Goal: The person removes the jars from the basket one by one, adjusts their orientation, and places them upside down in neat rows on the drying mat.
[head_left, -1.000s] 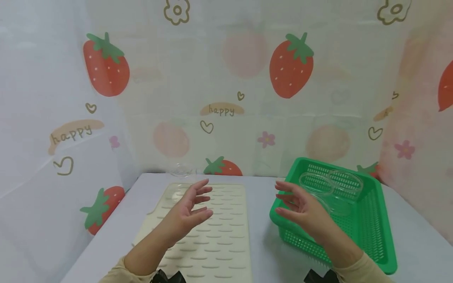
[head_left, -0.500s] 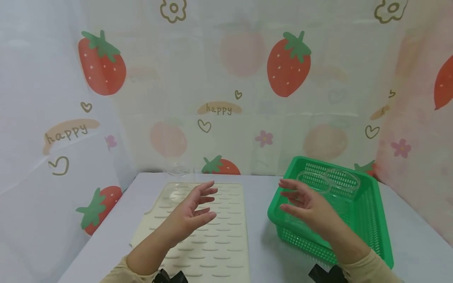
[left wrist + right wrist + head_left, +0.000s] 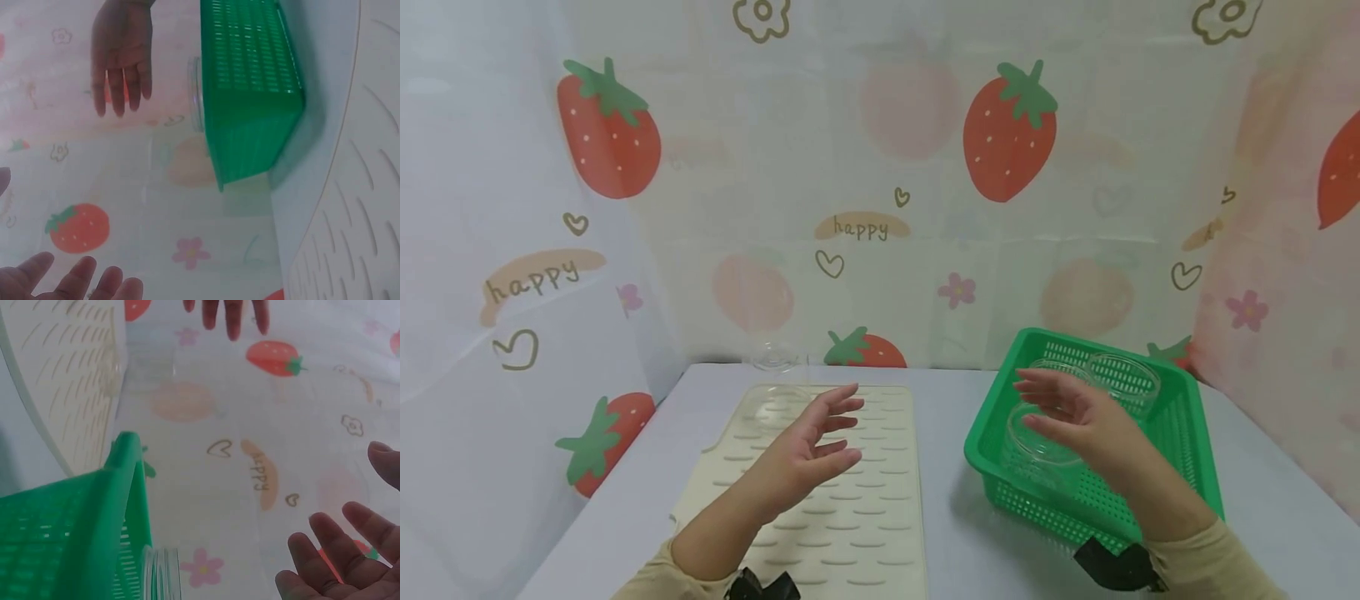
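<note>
My left hand (image 3: 808, 446) is raised over the cream ridged mat (image 3: 872, 467), fingers relaxed and nothing in them. At the mat's far left corner stands a clear, see-through cup (image 3: 775, 407). Over the left part of a green plastic basket (image 3: 1202, 450) hovers my right hand (image 3: 1090, 421), also holding nothing, its fingers loosely bent. Several clear round cups lie in that basket; one cup (image 3: 1028, 446) at the front left is partly covered by the right hand, another cup (image 3: 1138, 383) is at the back. The right wrist view shows cup rims (image 3: 164, 572) above the basket edge.
A white table (image 3: 943, 500) carries the mat on the left and the basket on the right, with a strip of tabletop between them. Behind and at both sides hangs a strawberry-printed cloth (image 3: 887, 292). Black straps (image 3: 1120, 567) sit at the wrists.
My right hand has moved to the right, farther over the basket, exposing the front left cup. The left hand has hardly moved. The head view has shifted slightly.
</note>
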`<state>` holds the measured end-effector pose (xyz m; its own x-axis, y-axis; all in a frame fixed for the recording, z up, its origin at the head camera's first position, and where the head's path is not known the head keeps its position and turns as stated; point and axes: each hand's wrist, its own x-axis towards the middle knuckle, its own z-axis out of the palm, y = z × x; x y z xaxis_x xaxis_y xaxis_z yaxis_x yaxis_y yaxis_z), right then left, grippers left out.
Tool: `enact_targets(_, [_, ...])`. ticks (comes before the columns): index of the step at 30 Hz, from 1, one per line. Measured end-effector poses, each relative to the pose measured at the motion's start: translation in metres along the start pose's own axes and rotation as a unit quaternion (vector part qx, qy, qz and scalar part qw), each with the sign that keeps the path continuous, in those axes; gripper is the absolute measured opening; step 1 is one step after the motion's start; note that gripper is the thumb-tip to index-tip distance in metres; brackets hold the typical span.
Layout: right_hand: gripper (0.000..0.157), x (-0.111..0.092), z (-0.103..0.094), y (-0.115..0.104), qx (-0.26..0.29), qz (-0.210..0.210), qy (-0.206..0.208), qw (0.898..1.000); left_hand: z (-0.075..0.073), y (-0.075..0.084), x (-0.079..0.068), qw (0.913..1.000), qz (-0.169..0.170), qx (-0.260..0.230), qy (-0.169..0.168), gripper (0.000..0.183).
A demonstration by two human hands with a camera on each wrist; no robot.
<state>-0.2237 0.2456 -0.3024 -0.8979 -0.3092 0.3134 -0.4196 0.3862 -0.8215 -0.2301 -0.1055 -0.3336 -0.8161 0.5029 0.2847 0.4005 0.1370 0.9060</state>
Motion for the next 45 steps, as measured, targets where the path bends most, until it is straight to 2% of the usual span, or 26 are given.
enact_targets(10, [0.049,0.007,-0.031,0.012,-0.073,0.050,0.004,0.996,0.002,-0.003,0.002,1.0000,0.004,-0.002,-0.005,0.064])
enact_targets(14, [0.048,0.008,-0.044,0.020,-0.108,0.064,-0.004,0.992,0.003,-0.002,0.001,1.0000,0.005,0.000,-0.008,0.064])
enact_targets(18, [0.051,0.011,-0.057,0.028,-0.121,0.068,-0.022,0.990,0.003,-0.001,0.001,1.0000,0.003,-0.001,-0.008,0.064])
enact_targets(26, [0.053,0.014,-0.080,0.057,-0.108,0.090,-0.052,0.989,0.004,-0.002,0.000,0.9999,0.002,-0.009,-0.009,0.064])
enact_targets(31, [0.053,0.013,-0.088,0.068,-0.088,0.107,-0.089,0.986,0.004,-0.003,-0.001,0.9999,0.003,-0.006,-0.009,0.064])
enact_targets(35, [0.051,0.012,-0.092,0.074,-0.069,0.107,-0.125,0.984,0.005,-0.004,-0.001,0.9999,0.005,-0.005,-0.011,0.063])
enact_targets(45, [0.050,0.012,-0.091,0.079,-0.050,0.113,-0.166,0.978,0.004,-0.007,0.001,0.9998,0.009,-0.006,-0.015,0.062])
